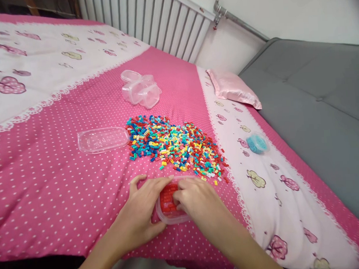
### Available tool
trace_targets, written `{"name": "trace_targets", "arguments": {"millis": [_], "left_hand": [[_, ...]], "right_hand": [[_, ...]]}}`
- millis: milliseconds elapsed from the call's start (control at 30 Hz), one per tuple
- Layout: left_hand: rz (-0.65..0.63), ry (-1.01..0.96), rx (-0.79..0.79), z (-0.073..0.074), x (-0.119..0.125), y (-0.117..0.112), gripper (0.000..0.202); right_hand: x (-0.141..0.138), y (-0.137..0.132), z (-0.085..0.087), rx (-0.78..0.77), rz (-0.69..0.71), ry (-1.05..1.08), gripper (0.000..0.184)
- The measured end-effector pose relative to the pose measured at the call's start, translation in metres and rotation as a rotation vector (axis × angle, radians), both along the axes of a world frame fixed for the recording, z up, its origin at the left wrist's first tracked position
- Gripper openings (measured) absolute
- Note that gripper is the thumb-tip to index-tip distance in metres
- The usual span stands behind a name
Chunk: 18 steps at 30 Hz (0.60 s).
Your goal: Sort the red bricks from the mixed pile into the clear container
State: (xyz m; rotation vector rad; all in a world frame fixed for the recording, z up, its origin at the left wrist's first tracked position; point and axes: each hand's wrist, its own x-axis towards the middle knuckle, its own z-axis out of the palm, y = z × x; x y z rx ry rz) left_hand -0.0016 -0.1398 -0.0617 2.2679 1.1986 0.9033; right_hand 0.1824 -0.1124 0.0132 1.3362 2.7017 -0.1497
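A bed (88,187) wears a pink and white cover with dots, lace-like borders and tree prints. A pink satiny pillow (234,89) lies by the padded grey headboard (319,99). Behind stand a white radiator (153,19), a metal pipe (246,26) and a pale wall (299,11).

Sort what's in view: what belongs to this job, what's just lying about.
Belongs to the job:
open container
red pieces inside
multicoloured pile
clear lid, likely
clear containers, likely
blue-filled tub, likely

Just there, seemingly:
pink pillow
grey headboard
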Motion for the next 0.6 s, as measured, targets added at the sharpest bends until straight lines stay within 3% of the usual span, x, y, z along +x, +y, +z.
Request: {"name": "trace_targets", "arguments": {"millis": [600], "left_hand": [[-0.006, 0.007, 0.006, 0.0004, -0.0005, 0.0001, 0.079]], "right_hand": [[-0.0078, 0.0078, -0.0111, -0.051, 0.083, -0.057, 0.015]]}}
